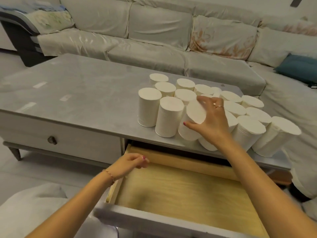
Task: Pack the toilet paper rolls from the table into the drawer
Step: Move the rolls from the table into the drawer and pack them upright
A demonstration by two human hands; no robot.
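Gripping a tilted toilet paper roll [192,122] between thumb and fingers, the right hand [210,119] reaches among the rolls [202,109] clustered upright on the desk [77,93]. The left hand [130,163], fingers loosely curled and holding nothing, hovers over the left wall of the open wooden drawer [180,194].

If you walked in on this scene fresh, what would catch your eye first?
A crowd of white toilet paper rolls stands on the table's right end. The right hand grips one tilted roll, and the left hand hovers over the open, bare drawer below.
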